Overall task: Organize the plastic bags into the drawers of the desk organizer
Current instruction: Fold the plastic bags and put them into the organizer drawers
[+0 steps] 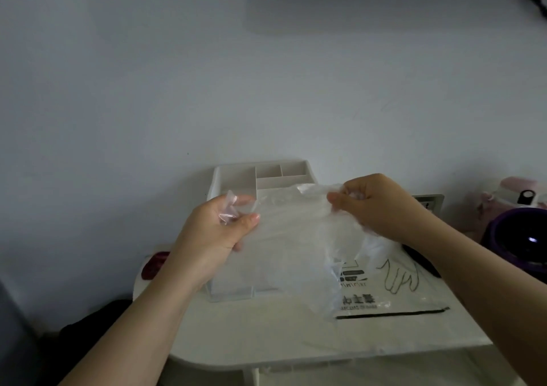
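Observation:
I hold a thin clear plastic bag (pixel 299 237) stretched in the air above the table. My left hand (pixel 216 231) pinches its left corner between thumb and fingers. My right hand (pixel 376 205) grips the bunched right end. Behind the bag stands the white desk organizer (pixel 236 178), with open compartments on top; its front is largely hidden by the bag. A printed white plastic bag (pixel 393 294) with black lettering and a hand drawing lies flat on the table to the right of the organizer.
The small white table (pixel 251 332) has a rounded front-left corner. A dark red object (pixel 154 264) lies at its left edge. A purple pot (pixel 518 240) and a pink bottle (pixel 515 193) stand at the right. The wall is close behind.

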`<state>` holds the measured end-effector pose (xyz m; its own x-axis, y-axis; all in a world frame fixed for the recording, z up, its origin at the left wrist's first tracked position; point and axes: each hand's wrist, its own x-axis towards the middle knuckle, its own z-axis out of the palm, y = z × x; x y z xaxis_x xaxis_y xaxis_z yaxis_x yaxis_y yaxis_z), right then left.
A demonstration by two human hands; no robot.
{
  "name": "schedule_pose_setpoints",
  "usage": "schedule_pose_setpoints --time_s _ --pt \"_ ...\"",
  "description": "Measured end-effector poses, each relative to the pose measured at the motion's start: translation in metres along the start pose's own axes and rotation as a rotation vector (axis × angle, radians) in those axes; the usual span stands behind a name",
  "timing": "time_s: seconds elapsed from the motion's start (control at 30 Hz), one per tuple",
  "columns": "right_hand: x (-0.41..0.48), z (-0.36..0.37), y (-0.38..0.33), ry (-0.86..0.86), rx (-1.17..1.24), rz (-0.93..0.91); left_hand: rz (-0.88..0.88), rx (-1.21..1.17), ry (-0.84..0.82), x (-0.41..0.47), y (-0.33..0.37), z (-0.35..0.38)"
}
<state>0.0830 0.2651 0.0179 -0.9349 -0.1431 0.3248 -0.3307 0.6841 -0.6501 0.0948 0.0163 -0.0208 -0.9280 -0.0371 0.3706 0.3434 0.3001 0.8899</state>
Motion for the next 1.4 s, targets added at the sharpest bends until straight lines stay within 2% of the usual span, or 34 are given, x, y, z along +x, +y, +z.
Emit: schedule_pose_setpoints --time_s 0.17,0.3,0.4,0.47,0.5,0.6,0.7,0.9,1.0,1.07,1.13,1.2,1.3,1.4 --pt "0.023 0.010 0.009 0.106 -0.314 0.010 0.040 0.279 0.123 0.016 -0.015 0.001" --pt "0.034 0.034 0.015 0.071 -0.579 0.006 0.075 0.579 0.153 0.022 -0.031 0.003" --pt "0.033 0.043 0.019 0.179 -0.586 -0.039 0.089 0.774 0.161 0.021 -0.041 0.004" --pt "0.026 0.047 0.015 0.268 -0.500 -0.149 0.097 0.871 0.173 0.021 -0.046 0.005" --pt "0.022 0.049 0.011 0.253 -0.473 -0.224 0.101 0.912 0.176 0.021 -0.048 0.006" --pt "0.010 0.063 0.001 -0.059 -0.523 -0.341 0.104 0.989 0.160 0.020 -0.050 0.007" --pt "0.012 0.076 0.000 -0.289 -0.649 -0.251 0.122 1.026 0.155 0.020 -0.051 0.006" --pt "0.030 0.096 -0.001 -0.421 -0.861 -0.160 0.156 1.053 0.182 0.018 -0.046 0.002" --pt "0.033 0.104 -0.001 -0.445 -0.904 -0.139 0.350 0.961 0.213 0.014 -0.038 0.000" --pt "0.034 0.108 -0.002 -0.459 -0.893 -0.136 0.359 0.832 0.016 0.012 -0.028 0.006" --pt "0.034 0.109 -0.006 -0.479 -0.871 -0.136 0.154 0.838 -0.319 0.017 -0.026 0.016" --pt "0.033 0.105 -0.010 -0.496 -0.837 -0.133 -0.067 0.925 -0.575 0.025 -0.024 0.023" --pt "0.031 0.094 -0.014 -0.492 -0.831 -0.133 -0.157 0.990 -0.746 0.036 -0.025 0.030" --pt "0.029 0.089 -0.015 -0.499 -0.946 -0.124 -0.185 1.062 -0.822 0.044 -0.032 0.039"
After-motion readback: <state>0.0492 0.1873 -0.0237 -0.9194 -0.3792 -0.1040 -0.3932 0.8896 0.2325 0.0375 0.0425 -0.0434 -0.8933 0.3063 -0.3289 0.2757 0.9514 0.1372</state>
